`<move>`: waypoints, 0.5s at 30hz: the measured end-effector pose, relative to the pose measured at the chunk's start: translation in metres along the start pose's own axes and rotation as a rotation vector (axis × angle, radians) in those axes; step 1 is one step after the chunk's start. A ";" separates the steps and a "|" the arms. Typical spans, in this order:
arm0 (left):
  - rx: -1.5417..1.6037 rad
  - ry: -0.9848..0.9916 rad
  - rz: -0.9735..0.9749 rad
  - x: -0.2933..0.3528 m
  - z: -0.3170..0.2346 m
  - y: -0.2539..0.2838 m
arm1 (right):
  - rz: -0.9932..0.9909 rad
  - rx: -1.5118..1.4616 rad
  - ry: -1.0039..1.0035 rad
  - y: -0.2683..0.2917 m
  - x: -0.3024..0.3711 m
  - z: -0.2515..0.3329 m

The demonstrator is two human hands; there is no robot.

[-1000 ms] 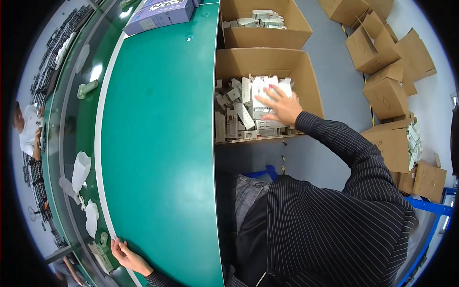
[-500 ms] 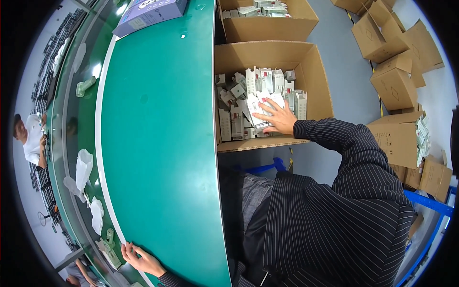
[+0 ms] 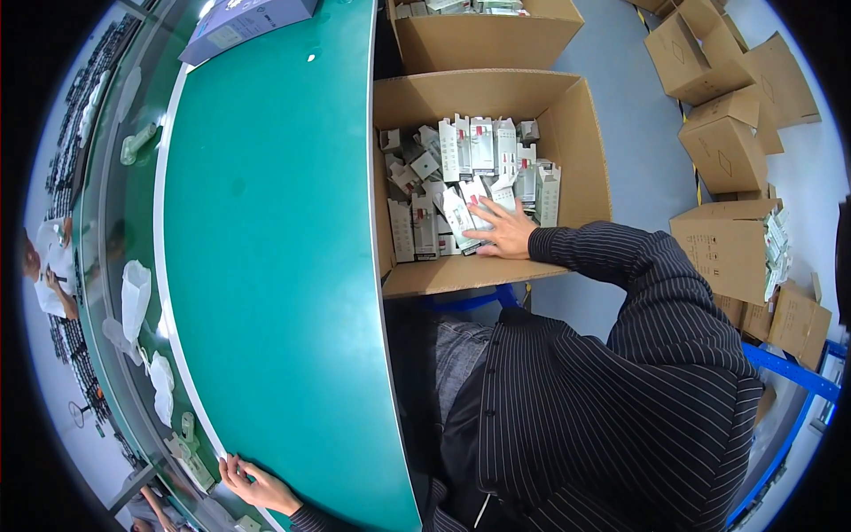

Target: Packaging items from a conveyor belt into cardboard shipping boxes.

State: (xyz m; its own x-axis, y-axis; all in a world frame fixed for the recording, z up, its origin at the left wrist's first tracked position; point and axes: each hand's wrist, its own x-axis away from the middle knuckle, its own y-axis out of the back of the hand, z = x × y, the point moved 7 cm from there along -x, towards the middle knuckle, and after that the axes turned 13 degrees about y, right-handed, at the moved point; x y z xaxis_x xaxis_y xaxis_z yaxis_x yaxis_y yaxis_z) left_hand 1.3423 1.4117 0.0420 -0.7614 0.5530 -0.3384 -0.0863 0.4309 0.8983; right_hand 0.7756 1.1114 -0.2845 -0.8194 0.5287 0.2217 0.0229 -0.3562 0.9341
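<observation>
My right hand (image 3: pixel 503 232) reaches into a large open cardboard carton (image 3: pixel 496 277). Its fingers are spread over small white packaging boxes (image 3: pixel 457 211), touching them near the carton's near wall. Under the palm, some box surfaces are hidden. More white boxes (image 3: pixel 481 142) with grey and red print stand upright or lie tilted around the hand. At the lower left, my left hand (image 3: pixel 255 487) rests by the white edge strip of the green worktable (image 3: pixel 275 266), fingers loosely bent and apart, with nothing in them.
A purple box (image 3: pixel 244 27) lies at the table's far end. Past the white strip, a belt carries white bags (image 3: pixel 135 300) and small pale parts (image 3: pixel 137 144). Another filled carton (image 3: pixel 487 44) stands beyond mine. Cartons (image 3: pixel 722 146) line the floor at right. Someone (image 3: pixel 53 266) works at far left.
The view has shifted slightly, so the table and carton appear farther left. My right hand has moved a little over the boxes, and the boxes under it have shifted. My left hand stays at the strip.
</observation>
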 end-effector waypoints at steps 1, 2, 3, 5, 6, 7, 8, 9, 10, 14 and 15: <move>-0.003 0.003 -0.004 0.001 0.004 0.001 | 0.019 0.024 0.027 -0.003 -0.001 -0.005; -0.024 -0.007 -0.003 0.003 0.009 0.003 | 0.087 0.058 0.041 -0.003 -0.003 -0.006; -0.044 -0.016 -0.001 0.006 0.014 0.005 | 0.089 0.054 0.049 -0.001 -0.005 -0.005; -0.064 -0.012 -0.010 0.010 0.018 0.006 | 0.164 -0.001 0.031 0.014 -0.013 -0.005; -0.064 -0.008 -0.006 0.010 0.017 0.006 | 0.208 -0.046 0.017 0.025 -0.015 0.001; -0.059 -0.005 0.003 0.009 0.013 0.006 | 0.209 -0.041 0.025 0.025 -0.015 0.001; -0.055 -0.004 0.013 0.009 0.010 0.005 | 0.186 -0.069 0.019 0.026 -0.012 -0.001; -0.064 0.005 0.006 0.007 0.010 0.008 | 0.160 -0.100 0.020 0.031 -0.014 0.000; -0.049 -0.001 0.010 0.006 0.009 0.009 | 0.136 -0.132 0.020 0.035 -0.016 0.000; -0.045 -0.046 0.002 -0.003 -0.003 0.026 | 0.189 -0.002 -0.037 0.053 -0.023 -0.017; -0.092 -0.053 -0.015 -0.003 -0.004 0.038 | 0.169 -0.015 -0.041 0.062 -0.034 -0.012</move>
State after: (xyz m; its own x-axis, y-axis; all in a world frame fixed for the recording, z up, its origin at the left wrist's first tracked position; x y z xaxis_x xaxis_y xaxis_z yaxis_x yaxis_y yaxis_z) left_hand 1.3381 1.4236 0.0784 -0.7246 0.5851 -0.3641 -0.1579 0.3734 0.9141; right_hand 0.7976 1.0622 -0.2374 -0.7808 0.4911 0.3862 0.1495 -0.4534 0.8787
